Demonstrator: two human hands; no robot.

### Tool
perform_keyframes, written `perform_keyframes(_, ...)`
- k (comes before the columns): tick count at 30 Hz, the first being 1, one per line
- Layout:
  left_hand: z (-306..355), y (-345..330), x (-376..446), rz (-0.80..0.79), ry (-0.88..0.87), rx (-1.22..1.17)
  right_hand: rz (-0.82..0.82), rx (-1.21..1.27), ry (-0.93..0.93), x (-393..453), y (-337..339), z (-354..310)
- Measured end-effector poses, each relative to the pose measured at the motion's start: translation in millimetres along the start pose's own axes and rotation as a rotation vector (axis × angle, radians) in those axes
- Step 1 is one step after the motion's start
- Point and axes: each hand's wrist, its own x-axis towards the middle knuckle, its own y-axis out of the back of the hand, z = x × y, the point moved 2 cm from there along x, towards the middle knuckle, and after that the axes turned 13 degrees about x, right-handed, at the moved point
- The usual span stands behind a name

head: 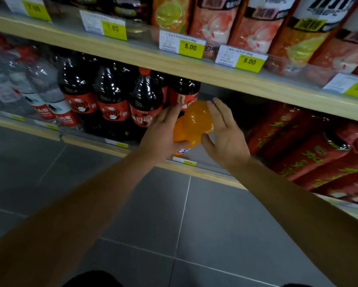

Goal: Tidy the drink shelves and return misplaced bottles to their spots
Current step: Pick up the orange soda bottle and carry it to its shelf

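Observation:
An orange soda bottle [194, 123] stands on the lower shelf [196, 171], between dark cola bottles [112, 94] on its left and a dark gap on its right. My left hand [163, 133] holds the bottle's left side, thumb across the front near its label. My right hand [225, 131] lies against the bottle's right side with the fingers straight and spread, fingertips up by its shoulder. The bottle's cap is hidden behind the shelf board above.
Clear water bottles [39, 90] fill the shelf's left end. Red packs with green characters [310, 150] lie at the right. The upper shelf [132, 52] carries yellow price tags and tall juice cartons [256, 23]. Grey floor tiles [153, 214] lie below.

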Motion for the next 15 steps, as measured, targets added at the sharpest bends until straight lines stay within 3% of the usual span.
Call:
perform_keyframes(3,30,-28,18,0.010,-0.038,-0.128,0.179,0.094,0.085,-16,8,19)
perform_keyframes(6,51,-46,21,0.020,-0.026,-0.170,0.263,0.121,0.037,-27,15,39)
perform_keyframes(15,92,-80,3,-0.130,-0.135,0.163,0.193,0.143,-0.130,-91,40,89)
